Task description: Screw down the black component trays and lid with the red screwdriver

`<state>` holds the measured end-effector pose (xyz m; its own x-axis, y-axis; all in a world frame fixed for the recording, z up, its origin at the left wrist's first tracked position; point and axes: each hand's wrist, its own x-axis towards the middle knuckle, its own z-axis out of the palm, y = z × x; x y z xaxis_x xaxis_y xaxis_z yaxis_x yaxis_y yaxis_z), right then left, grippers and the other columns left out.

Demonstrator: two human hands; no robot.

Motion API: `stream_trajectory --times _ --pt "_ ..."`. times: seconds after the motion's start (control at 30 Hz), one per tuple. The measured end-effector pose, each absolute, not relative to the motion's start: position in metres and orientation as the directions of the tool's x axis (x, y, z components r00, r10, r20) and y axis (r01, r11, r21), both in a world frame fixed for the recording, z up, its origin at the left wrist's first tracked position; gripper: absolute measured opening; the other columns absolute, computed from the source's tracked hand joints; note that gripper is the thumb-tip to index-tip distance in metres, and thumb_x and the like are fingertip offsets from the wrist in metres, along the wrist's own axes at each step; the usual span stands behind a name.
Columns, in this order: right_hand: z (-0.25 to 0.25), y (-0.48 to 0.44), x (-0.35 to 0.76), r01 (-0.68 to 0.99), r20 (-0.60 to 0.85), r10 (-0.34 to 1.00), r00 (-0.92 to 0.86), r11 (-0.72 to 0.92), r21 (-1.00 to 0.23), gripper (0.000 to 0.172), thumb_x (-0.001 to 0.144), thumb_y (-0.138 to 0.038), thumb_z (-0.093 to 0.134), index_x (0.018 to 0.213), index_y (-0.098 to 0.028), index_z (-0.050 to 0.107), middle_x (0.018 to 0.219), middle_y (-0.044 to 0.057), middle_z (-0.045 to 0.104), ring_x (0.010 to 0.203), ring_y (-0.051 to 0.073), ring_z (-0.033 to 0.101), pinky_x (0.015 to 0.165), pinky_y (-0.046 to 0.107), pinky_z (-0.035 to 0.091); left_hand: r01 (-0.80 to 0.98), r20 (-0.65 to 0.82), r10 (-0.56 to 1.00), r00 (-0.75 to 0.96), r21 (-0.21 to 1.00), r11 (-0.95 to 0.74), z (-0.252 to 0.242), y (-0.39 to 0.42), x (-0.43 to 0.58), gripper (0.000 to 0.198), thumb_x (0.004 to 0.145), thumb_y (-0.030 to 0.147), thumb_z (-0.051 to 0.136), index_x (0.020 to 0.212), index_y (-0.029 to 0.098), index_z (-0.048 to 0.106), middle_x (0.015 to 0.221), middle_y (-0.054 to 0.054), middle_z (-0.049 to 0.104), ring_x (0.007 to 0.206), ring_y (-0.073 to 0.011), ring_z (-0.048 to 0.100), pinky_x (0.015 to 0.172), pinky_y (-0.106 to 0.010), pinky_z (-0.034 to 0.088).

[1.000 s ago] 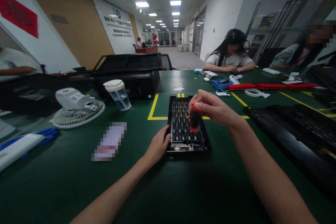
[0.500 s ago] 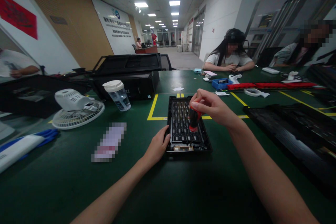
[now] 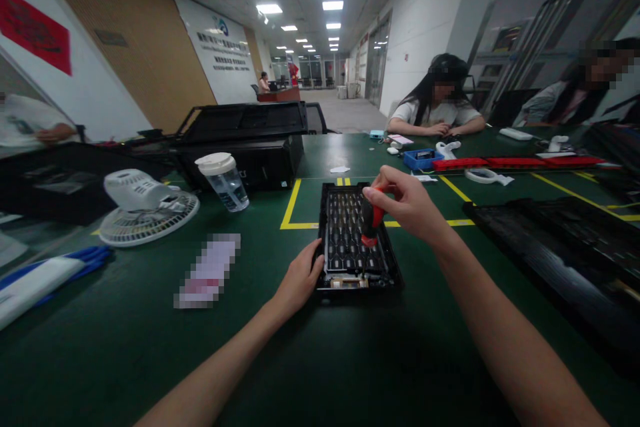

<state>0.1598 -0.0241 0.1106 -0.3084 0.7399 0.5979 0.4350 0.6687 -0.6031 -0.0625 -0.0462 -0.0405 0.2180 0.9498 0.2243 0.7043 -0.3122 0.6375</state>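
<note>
A black plastic case [image 3: 393, 255] lies on the green table, its inside filled with rows of rounded dark cells. Along its near end sits a pale strip-like part [image 3: 345, 283]. My left hand [image 3: 300, 275] grips the case's left edge near the front corner. Held upright over the right side of the case is a screwdriver [image 3: 371, 223] with a red and black handle. My right hand [image 3: 404, 203] is closed round the top of that handle. The screwdriver's thin shaft points down at the near end; what its tip touches is too small to make out.
A lidded clear cup [image 3: 227, 187], a white fan [image 3: 150, 203] and a blurred-out flat item [image 3: 207, 273] stand or lie to the left. Another black case [image 3: 565, 273] lies on the right. Beyond are a blue tray [image 3: 420, 159] and a seated person [image 3: 440, 103].
My right hand has turned slightly at the screwdriver's top, and the handle leans a little more to the right. My left hand and the case stay put.
</note>
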Motion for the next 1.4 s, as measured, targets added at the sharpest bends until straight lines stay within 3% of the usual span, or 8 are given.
stream_trajectory --times 0.37,1.03,1.4 --pt "0.11 -0.026 0.159 0.626 0.704 0.671 -0.234 0.658 -0.419 0.029 0.081 -0.031 0.051 0.061 -0.017 0.037 0.056 -0.004 0.042 0.053 0.009 0.041 0.051 0.023 0.026 0.702 0.234 0.945 0.228 0.633 -0.326 -0.043 -0.045 -0.063 0.047 0.091 0.038 0.031 0.129 0.012 0.038 0.132 -0.011 0.045 0.121 -0.0184 0.041 0.104 -0.035 0.03" --pt "0.107 -0.028 0.154 0.766 0.789 0.588 -0.179 0.586 -0.264 0.032 0.08 -0.028 0.052 0.06 -0.019 0.028 0.052 -0.005 0.034 0.047 0.008 0.035 0.05 0.023 0.025 0.708 0.233 0.948 0.218 0.63 -0.318 -0.04 -0.046 -0.062 0.045 0.09 0.037 0.032 0.129 0.014 0.039 0.131 -0.009 0.046 0.121 -0.0179 0.043 0.104 -0.035 0.031" --pt "0.11 -0.037 0.147 0.804 0.786 0.594 -0.171 0.545 -0.236 0.03 0.08 -0.028 0.049 0.061 -0.02 0.028 0.052 -0.005 0.032 0.047 0.009 0.033 0.052 0.025 0.024 0.704 0.229 0.949 0.217 0.636 -0.314 -0.042 -0.046 -0.062 0.045 0.09 0.037 0.032 0.129 0.015 0.038 0.132 -0.009 0.046 0.121 -0.0185 0.042 0.103 -0.036 0.031"
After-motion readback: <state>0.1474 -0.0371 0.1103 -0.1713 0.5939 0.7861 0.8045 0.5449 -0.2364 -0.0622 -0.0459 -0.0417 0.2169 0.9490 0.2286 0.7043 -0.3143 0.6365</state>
